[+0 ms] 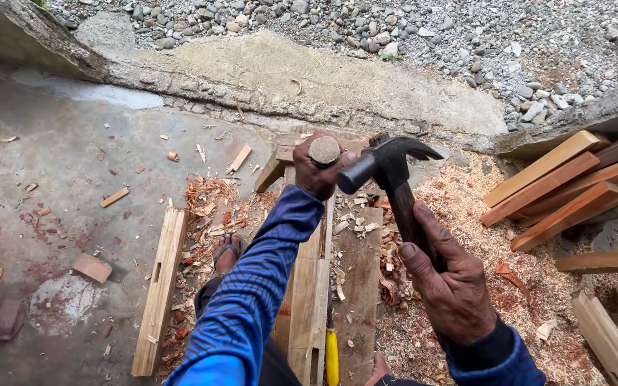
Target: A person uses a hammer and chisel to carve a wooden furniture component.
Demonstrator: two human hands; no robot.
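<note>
Gripping a round wooden-handled chisel point(324, 151) in my left hand point(316, 171), I have the fingers point(307, 177) wrapped tight round its handle, so only the flat, worn butt end shows above my fist. My right hand point(452, 286) is closed round the dark shaft of a claw hammer point(388, 168), fingers curled fully about it low down the handle. The hammer's round face sits just beside the chisel's butt, and I cannot tell whether the two are touching; the claw points away to the right.

Below my left fist, the chisel's blade is hidden by my hand and blue sleeve point(259, 286). Under my arms lies a long wooden workpiece point(309, 300) running away from me, resting on a wide plank point(359, 286) scattered with pale chips. A yellow-handled tool point(332, 357) lies between the two near my body. My sandalled foot point(227, 250) shows to the left of the workpiece among reddish shavings point(205, 200).

Further left, a pale board with a slot cut in it point(160, 286) lies on the concrete floor point(59, 171). To the right, sawdust point(509, 236) covers the ground, and a stack of reddish planks point(566, 186) leans by a concrete edge. Beyond the low kerb lies grey gravel point(466, 36).
</note>
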